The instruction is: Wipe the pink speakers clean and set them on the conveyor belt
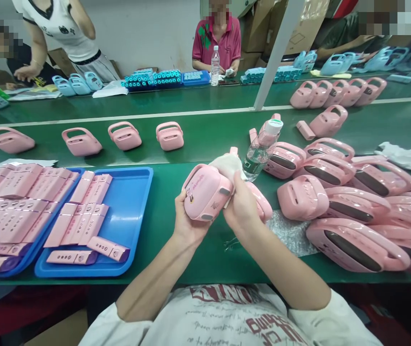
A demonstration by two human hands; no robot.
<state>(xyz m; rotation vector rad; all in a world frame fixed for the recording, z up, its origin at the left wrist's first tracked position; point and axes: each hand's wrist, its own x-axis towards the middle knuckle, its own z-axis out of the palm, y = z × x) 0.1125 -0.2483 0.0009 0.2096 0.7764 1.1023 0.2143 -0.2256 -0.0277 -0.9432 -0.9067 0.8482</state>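
My left hand (189, 228) is wrapped around the lower left side of a pink portable speaker (203, 194) with a carry handle, holding it tilted above the green bench. A printed picture shows on its smooth face. In my right hand (242, 204) is a bunched white cloth (229, 166), pressed against the speaker's upper right edge; some of the fingers are hidden behind the speaker. Just behind my right hand, another pink speaker (262, 202) lies partly covered. A clear plastic bottle (261, 149) with a green label stands beyond the cloth.
Blue trays (142, 211) with pink, buttoned sticks (72, 257) stand at the left. Many pink speakers (356, 245) crowd the right side. A spaced row of speakers (169, 136) sits on the green belt (212, 129). A slanted metal post (277, 55) rises ahead; co-workers (217, 41) are across the bench.
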